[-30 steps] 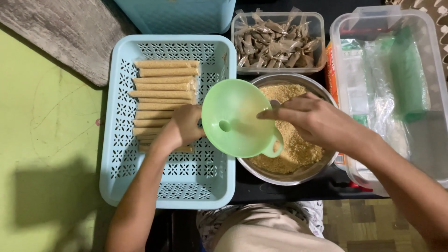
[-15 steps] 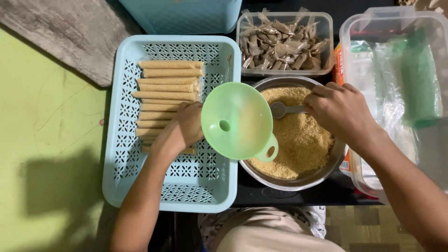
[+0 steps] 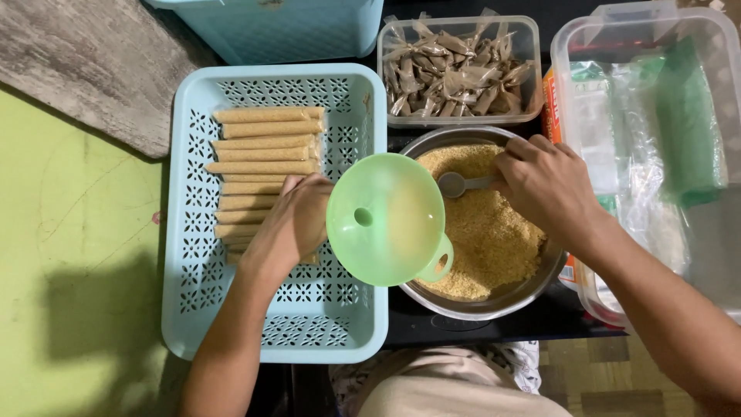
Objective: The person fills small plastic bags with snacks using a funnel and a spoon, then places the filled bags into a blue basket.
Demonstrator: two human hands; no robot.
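Observation:
My left hand (image 3: 293,224) grips a light green funnel (image 3: 386,220) from beneath, holding it upright over the right edge of a pale blue perforated basket (image 3: 340,324). What sits under the funnel's spout is hidden. My right hand (image 3: 548,189) holds a metal spoon (image 3: 457,184) whose bowl rests in tan crumbly powder (image 3: 494,239) filling a steel bowl (image 3: 494,303). The spoon lies just right of the funnel's rim. Several long, thin filled tubes (image 3: 266,147) of the same tan colour are stacked in a row in the basket, partly under my left hand.
A clear tub of small twisted wrappers (image 3: 455,73) stands behind the bowl. A large clear lidded box (image 3: 656,123) with plastic bags is at the right. A second blue basket (image 3: 285,27) sits at the back. A green mat (image 3: 77,232) lies at the left.
My right hand has drawn back from the funnel's mouth to the far side of the bowl, with the spoon now dipped in the powder. The funnel and left hand stayed nearly still.

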